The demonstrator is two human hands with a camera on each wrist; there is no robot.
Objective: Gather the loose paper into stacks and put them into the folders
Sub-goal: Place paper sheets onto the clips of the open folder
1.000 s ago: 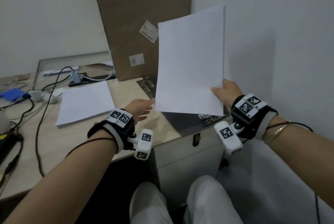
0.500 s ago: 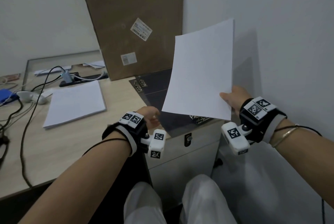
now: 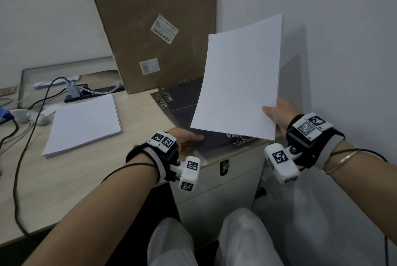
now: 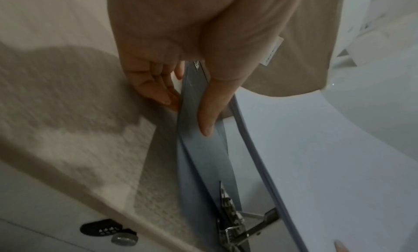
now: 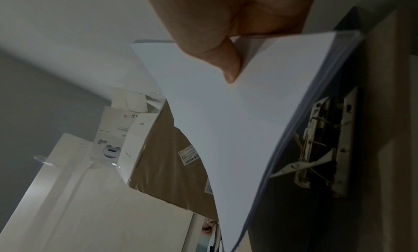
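Note:
My right hand (image 3: 276,115) pinches the lower right corner of a stack of white paper (image 3: 238,85) and holds it upright over a dark open folder (image 3: 182,98) on the white cabinet. The thumb (image 5: 227,66) lies on the top sheet of the stack (image 5: 226,127). My left hand (image 3: 187,137) grips the folder's left edge, thumb (image 4: 210,104) on the grey cover (image 4: 203,157) and fingers beneath it. A metal ring clip (image 3: 163,99) shows at the folder's far left, another (image 5: 321,139) under the paper's lower edge. A second paper stack (image 3: 83,121) lies flat on the desk.
A tall cardboard box (image 3: 154,25) leans on the wall behind the folder. Black cables (image 3: 32,115) and a power strip (image 3: 94,92) cross the desk's left side. The white cabinet (image 3: 214,182) with a lock stands below, and the wall is close on the right.
The held stack has moved right and lower, over the folder. My left hand has gone from hovering by the paper to gripping the folder's edge.

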